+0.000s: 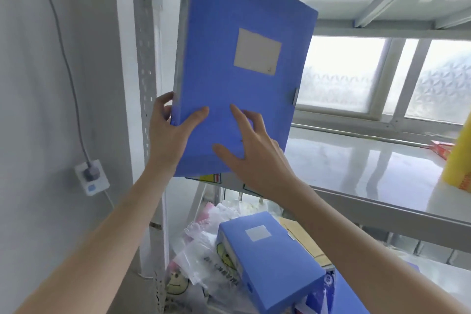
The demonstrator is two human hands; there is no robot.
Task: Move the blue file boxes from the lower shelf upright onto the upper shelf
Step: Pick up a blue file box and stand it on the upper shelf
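From the head camera, you've got one blue file box [237, 69] up in the air, nearly upright with a slight tilt, its white label [257, 51] facing you, at the left end of the upper shelf [369, 160] beside the perforated post [145, 64]. Your left hand [170, 132] wraps the lower left corner, thumb on the front face, fingers curled round the spine. Your right hand [252, 150] lies spread and flat on the lower front, pressing rather than pinching. So both hands are on this box, the left gripping, the right steadying.

The box looks like rigid plastic: stiff, smooth, probably light if empty, and likely a bit slick under a flat palm. Best hold, I'd say, is low on the spine and bottom edge, keeping clear of the clasp [295, 95] on the right side.

Down on the lower shelf, a second blue file box [270, 262] lies flat on a heap of plastic bags [204, 257], near you. Another blue edge [349, 293] peeks out at the right; whether it's a box, I cannot tell. A yellow object [458, 155] stands at the far right of the upper shelf.
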